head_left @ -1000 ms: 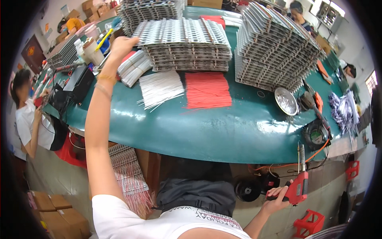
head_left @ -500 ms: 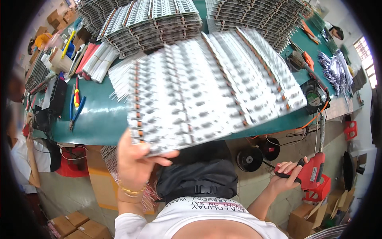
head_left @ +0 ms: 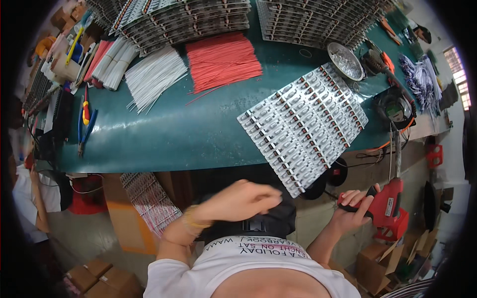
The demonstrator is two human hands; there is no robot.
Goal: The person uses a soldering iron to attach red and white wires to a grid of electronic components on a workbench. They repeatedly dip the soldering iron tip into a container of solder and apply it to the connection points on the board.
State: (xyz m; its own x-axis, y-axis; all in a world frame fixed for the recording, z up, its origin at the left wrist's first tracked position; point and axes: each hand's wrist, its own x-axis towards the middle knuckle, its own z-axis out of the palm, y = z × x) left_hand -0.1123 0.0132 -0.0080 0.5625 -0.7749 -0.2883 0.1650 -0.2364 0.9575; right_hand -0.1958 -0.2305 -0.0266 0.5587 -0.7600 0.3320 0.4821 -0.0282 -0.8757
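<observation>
A silvery circuit-board panel [head_left: 308,126] with rows of small parts lies slanted on the green table, its lower corner jutting past the front edge. My left hand [head_left: 248,199] is in front of my waist, apart from the panel. Motion blurs its bent fingers, and nothing can be made out in them. To the right, my right hand [head_left: 355,204] is wrapped around the black grip of a red soldering gun [head_left: 387,206], whose long barrel points up toward a small black fan [head_left: 396,111]. That gun does not touch the panel.
Stacks of panels [head_left: 184,22] rise at the back. Red wires [head_left: 223,62] and white wires [head_left: 156,77] lie before them. A metal bowl [head_left: 346,61] sits behind the panel, blue-handled pliers [head_left: 85,131] at left. A panel strip [head_left: 151,198] hangs beside a cardboard box [head_left: 124,218].
My left hand has let go of the panel, now lying on the table at right, and has come back toward my waist. The red wires and bowl have come into sight. My right hand keeps the soldering gun.
</observation>
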